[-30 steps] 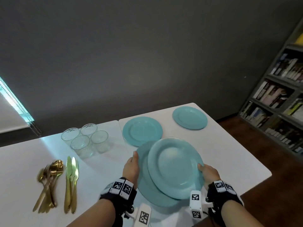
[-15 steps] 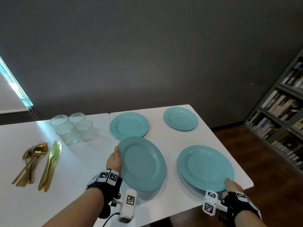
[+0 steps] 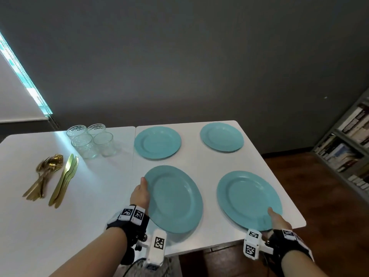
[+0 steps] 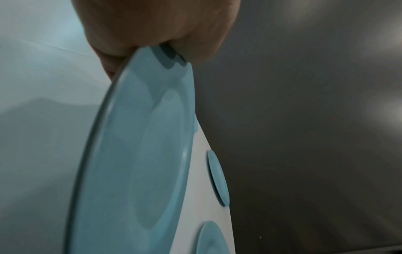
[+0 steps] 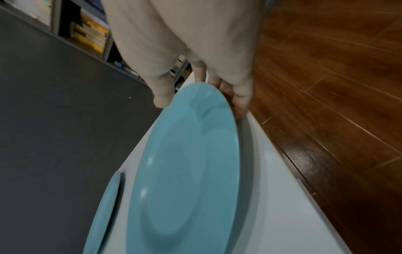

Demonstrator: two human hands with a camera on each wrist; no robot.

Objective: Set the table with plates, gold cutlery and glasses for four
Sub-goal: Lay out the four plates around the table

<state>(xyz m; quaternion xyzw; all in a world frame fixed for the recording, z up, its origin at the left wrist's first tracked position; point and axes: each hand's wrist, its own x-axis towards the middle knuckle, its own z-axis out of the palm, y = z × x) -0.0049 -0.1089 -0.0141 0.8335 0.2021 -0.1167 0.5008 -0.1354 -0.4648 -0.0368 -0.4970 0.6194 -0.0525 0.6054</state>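
Four teal plates are on the white table (image 3: 199, 162). Two smaller ones lie at the back, one on the left (image 3: 157, 142) and one on the right (image 3: 222, 136). My left hand (image 3: 142, 188) pinches the left rim of the near-left plate (image 3: 173, 198), thumb on top; the left wrist view shows that grip (image 4: 161, 49) on the plate (image 4: 135, 163). My right hand (image 3: 274, 216) holds the near rim of the near-right plate (image 3: 249, 198), thumb above and fingers (image 5: 237, 96) beneath. Several glasses (image 3: 91, 139), gold knives (image 3: 64, 179) and gold forks and spoons (image 3: 45, 174) sit at the left.
The near-right plate (image 5: 185, 171) sits close to the table's right front corner (image 3: 299, 222), with wooden floor (image 3: 319, 196) beyond. A bookshelf (image 3: 349, 148) stands at the right. A dark wall runs behind the table.
One second ago the two big plates were stacked between my hands. My right hand has carried the top one to the right front; both now lie apart near the table top.
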